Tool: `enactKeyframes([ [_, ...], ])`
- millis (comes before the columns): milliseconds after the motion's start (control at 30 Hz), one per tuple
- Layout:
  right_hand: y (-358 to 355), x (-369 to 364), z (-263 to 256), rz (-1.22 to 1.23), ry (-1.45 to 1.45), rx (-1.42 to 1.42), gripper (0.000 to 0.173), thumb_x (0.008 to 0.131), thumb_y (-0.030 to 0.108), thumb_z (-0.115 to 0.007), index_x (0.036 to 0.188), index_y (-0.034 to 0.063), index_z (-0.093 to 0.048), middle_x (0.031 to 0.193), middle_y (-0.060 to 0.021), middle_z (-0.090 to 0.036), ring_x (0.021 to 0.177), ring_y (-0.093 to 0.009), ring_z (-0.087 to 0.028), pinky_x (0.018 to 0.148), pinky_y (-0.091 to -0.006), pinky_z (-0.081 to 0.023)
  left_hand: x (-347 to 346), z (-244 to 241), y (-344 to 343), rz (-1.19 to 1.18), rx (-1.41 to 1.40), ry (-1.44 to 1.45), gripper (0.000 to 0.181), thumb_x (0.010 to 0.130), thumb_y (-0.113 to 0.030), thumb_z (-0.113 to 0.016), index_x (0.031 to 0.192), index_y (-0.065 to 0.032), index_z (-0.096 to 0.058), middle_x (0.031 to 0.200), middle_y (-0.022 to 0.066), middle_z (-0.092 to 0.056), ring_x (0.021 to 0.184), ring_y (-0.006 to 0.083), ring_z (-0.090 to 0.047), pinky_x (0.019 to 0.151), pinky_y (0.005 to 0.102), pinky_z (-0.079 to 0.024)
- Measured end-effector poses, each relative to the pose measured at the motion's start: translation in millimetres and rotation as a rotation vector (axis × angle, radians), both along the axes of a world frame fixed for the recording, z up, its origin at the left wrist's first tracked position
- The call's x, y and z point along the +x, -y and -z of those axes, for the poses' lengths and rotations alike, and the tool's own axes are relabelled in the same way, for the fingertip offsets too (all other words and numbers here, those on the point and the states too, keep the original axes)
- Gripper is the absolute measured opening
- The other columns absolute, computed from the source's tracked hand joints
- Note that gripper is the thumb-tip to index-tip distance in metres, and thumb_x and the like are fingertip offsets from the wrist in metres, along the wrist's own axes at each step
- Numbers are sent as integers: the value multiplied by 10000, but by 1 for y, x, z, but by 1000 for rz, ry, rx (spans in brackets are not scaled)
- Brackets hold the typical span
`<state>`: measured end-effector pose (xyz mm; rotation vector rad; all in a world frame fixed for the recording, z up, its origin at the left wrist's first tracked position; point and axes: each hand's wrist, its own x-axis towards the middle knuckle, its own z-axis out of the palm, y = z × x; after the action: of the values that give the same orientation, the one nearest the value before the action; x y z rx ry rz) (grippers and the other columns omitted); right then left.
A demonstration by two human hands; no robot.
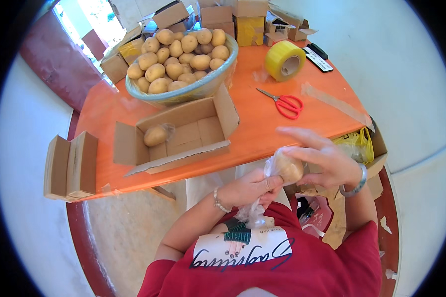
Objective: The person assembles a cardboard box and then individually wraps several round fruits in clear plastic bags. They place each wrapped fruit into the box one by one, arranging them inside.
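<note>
A potato in a clear plastic bag [290, 169] is held in front of my body, just off the table's near edge. My left hand [254, 187] grips the gathered bag and the potato's lower side; the bag's loose end hangs below the fist. Spread and slightly blurred, the fingers of my right hand [319, 157] are beside the potato's upper right side; whether they touch it is unclear. An open cardboard box [186, 139] on the table contains one bagged potato [156, 135]. Behind it stands a plastic-lined basin [193, 92] heaped with potatoes [174, 70].
On the orange table [249, 122] lie red-handled scissors [288, 105], a roll of yellowish tape [284, 61], a black phone-like object [317, 59] and a tape strip [334, 102]. Closed cardboard boxes [82, 165] stand at the left edge. More boxes [215, 18] line the back.
</note>
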<state>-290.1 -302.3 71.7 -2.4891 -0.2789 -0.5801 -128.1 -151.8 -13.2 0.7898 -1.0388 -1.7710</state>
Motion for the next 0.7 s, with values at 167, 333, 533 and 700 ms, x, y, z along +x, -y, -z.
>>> enactKeyframes([
  [167, 1, 3, 16, -132, -169, 267, 599, 610, 93, -809, 1163, 62, -581, 1098, -129, -595, 968, -317, -606, 824, -387, -501, 6, -6, -2, 127, -74, 137, 367, 1004, -333, -439, 753, -68, -479, 633, -48, -396, 555, 66, -382, 503, 231, -367],
  [333, -3, 3, 18, -43, -189, 186, 577, 591, 185, -826, 1096, 45, -585, 965, -122, -619, 871, -287, -619, 758, -365, -499, 1, 12, -3, -126, -340, 488, 253, 962, -276, -511, 858, -48, -546, 620, 66, -498, 553, 197, -505, 535, 311, -435],
  [533, 2, -3, 30, 78, -278, 230, 540, 580, 252, -833, 1006, 1, -616, 794, -114, -630, 693, -235, -628, 629, -314, -500, 1, -12, -1, -233, -603, 1192, 152, 848, -153, -608, 900, -28, -539, 752, 153, -577, 700, 327, -590, 601, 383, -477],
  [700, -4, -2, 53, 186, -486, 772, 440, 661, 309, -796, 908, -15, -632, 680, -78, -612, 500, -127, -553, 466, -257, -439, 10, -1, 2, -431, -1005, 1309, 180, 735, -78, -649, 857, -36, -524, 740, 115, -550, 683, 300, -580, 590, 381, -469],
])
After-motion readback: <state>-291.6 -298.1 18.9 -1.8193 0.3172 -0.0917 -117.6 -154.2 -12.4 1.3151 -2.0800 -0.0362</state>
